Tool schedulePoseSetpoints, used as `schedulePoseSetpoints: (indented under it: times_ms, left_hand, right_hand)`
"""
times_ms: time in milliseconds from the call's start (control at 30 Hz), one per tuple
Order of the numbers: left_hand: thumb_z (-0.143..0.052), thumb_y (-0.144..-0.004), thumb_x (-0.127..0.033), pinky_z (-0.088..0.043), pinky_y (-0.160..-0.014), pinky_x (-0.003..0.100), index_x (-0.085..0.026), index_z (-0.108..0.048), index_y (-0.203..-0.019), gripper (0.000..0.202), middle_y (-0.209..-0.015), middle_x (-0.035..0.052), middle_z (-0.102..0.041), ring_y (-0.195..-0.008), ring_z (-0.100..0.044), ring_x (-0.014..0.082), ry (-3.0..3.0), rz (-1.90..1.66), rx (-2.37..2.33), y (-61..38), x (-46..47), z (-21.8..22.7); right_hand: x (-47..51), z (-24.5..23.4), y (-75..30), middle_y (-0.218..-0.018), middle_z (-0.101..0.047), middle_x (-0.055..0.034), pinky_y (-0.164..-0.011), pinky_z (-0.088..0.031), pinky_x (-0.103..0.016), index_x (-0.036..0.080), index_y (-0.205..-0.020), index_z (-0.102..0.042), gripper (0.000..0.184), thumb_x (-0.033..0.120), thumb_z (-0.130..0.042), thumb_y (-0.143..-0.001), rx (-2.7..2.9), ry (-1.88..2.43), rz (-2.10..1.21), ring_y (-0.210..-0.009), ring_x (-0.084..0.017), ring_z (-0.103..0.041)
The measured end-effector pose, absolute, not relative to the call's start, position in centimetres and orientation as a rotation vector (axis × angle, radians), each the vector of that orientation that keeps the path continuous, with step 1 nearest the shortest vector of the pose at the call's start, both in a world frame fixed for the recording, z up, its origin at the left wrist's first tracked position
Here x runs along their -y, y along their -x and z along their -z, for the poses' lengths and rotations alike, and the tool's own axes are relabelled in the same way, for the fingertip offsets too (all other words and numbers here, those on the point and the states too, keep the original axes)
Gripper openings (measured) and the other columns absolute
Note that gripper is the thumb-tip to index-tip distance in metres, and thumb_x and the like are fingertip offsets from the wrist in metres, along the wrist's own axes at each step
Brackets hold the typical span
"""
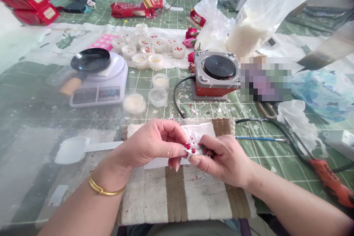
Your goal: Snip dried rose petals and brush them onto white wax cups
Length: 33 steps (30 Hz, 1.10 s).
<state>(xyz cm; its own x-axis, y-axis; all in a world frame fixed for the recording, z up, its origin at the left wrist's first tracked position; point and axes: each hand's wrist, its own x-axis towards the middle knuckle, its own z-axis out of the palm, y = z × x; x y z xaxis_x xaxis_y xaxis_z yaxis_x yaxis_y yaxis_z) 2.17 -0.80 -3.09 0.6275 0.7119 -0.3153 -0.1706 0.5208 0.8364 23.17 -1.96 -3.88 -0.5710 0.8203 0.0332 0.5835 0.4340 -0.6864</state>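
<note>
My left hand (pixel 157 142), with a gold bangle at its wrist, pinches a small dark-red dried petal (pixel 187 145) between thumb and fingers. Close against it, my right hand (pixel 224 156) is closed around what look like small scissors (pixel 198 149); a pale pointed tip and a dark part show, the rest is hidden in the fingers. Red bits lie at the tip. Beneath both hands is a sheet of white paper (pixel 203 129) with red crumbs, spread on a striped cloth mat (pixel 199 202).
Beyond the mat stand a kitchen scale (pixel 117 81) bearing a black pan (pixel 91 59), several small cups (pixel 148 51) topped with red bits, and a hot plate (pixel 217 86). Dried roses (pixel 190 33) lie behind it. An orange-handled tool (pixel 329 180) and blue brush (pixel 260 138) are at right.
</note>
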Motion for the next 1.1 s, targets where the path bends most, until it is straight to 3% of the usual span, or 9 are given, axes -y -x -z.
schedulePoseSetpoints:
  times_ms: [700,1100]
  left_hand:
    - [-0.071,-0.069,-0.013,-0.051,-0.045,0.015,-0.012,-0.064,-0.074,0.009,-0.059,-0.0008,-0.067,-0.049,-0.065,0.0105,-0.864,-0.559,-0.74,-1.98,0.64,2.81]
    - [-0.073,-0.066,-0.012,-0.05,-0.047,0.016,-0.013,-0.067,-0.072,0.009,-0.064,-0.0001,-0.067,-0.049,-0.062,0.008,-0.877,-0.636,-0.724,-2.03,0.59,2.93]
  right_hand:
    - [1.87,4.06,-23.12,-0.047,-0.026,0.0076,-0.044,-0.014,-0.021,0.019,-0.059,-0.029,0.045,0.052,-0.048,-0.084,2.395,1.187,-0.758,-0.043,-0.005,-0.02]
    - [1.8,4.25,-23.09,-0.046,-0.028,0.0079,-0.043,-0.016,-0.021,0.019,-0.058,-0.031,0.044,0.052,-0.051,-0.081,2.334,1.111,-0.695,-0.042,-0.005,-0.022]
